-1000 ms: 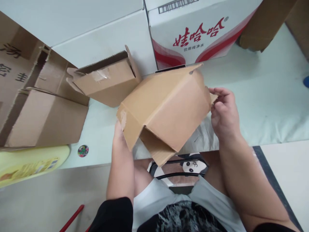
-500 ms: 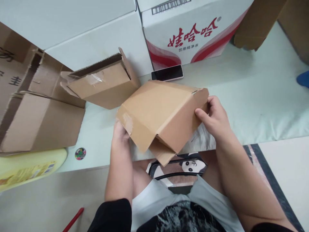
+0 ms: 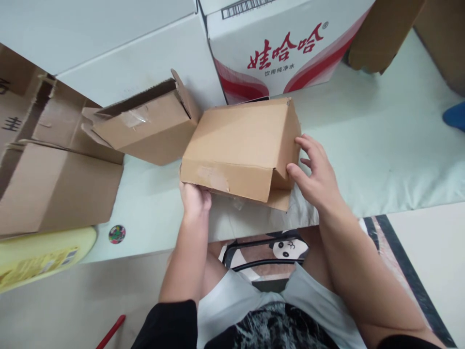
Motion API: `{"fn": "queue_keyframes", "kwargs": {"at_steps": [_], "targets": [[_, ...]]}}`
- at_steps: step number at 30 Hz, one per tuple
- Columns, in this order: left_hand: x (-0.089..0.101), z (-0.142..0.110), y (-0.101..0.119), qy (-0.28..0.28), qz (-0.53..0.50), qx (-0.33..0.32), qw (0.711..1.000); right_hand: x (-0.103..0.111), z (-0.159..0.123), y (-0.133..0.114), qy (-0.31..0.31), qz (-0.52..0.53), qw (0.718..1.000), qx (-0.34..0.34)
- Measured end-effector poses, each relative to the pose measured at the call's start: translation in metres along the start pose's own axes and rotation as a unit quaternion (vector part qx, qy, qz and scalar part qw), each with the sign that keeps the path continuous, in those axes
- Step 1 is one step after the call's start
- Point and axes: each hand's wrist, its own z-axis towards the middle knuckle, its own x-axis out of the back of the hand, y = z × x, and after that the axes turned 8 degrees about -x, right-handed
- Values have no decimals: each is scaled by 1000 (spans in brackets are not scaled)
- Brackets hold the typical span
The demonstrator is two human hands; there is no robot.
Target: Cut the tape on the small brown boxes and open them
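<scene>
A brown cardboard box (image 3: 240, 135) is in front of me above the pale green cloth, tilted, with a flap sticking out at its lower right corner. My left hand (image 3: 195, 198) is closed on its near left edge, the fingers partly hidden beneath. At the box's right side, my right hand (image 3: 315, 172) has its fingers apart, with fingertips at the cardboard; nothing is gripped in it. Torn paper marks the near side panel. A second small carton (image 3: 152, 123) with clear tape and open flaps stands just to the left.
White cartons, one with red lettering (image 3: 286, 53), line the back. Larger brown boxes (image 3: 76, 189) and a yellow container (image 3: 47, 254) are at the left beside a round sticker (image 3: 116, 234). A blue object (image 3: 455, 115) lies far right. The cloth-covered surface (image 3: 381, 160) ends near my knees.
The box has turned so its taped side faces me more, and has shifted back over the phone, now mostly covered. My right hand has loosened its hold and spread its fingers.
</scene>
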Motion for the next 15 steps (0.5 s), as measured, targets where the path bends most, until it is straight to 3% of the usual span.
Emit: {"fn": "queue_keyframes", "kwargs": {"at_steps": [11,15], "targets": [[-9,-6,8,-20,-8,5,1000,2,-6,-6,-52,-9,998,24],[-5,-2,5,-30,-7,12,999,3,-5,-5,-80,-14,997,7]]}}
